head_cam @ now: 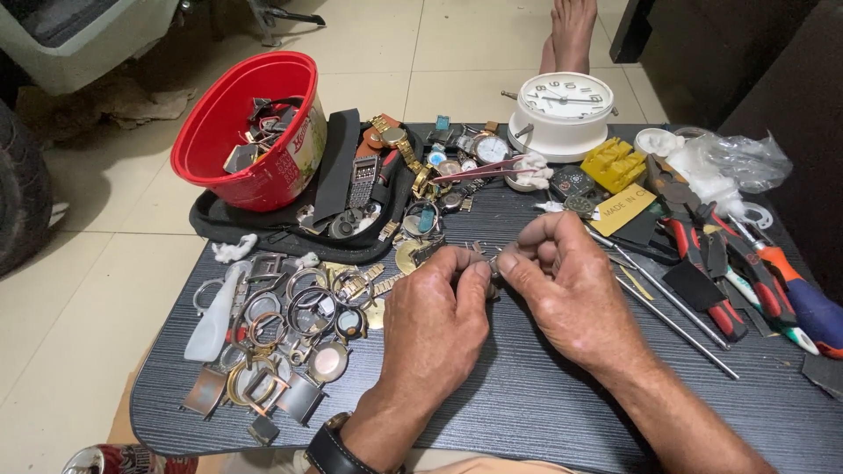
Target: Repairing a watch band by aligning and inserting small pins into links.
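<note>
My left hand [435, 320] and my right hand [566, 285] meet over the middle of a dark low table [527, 395]. Together their fingertips pinch a small metal watch part [486, 263], mostly hidden by the fingers. A dark watch sits on my left wrist [332, 448]. Just left of my hands lies a heap of metal watch cases and rings [281, 333]. Beyond my hands a pair of pink tweezers [479, 168] rests among several watches and straps [413, 171].
A red plastic bowl [250, 127] with watch parts stands at the back left on a black pouch [290, 228]. A white alarm clock [564, 110] is at the back. Screwdrivers and pliers [746, 272] lie at the right. A person's foot [571, 31] rests on the tiled floor beyond.
</note>
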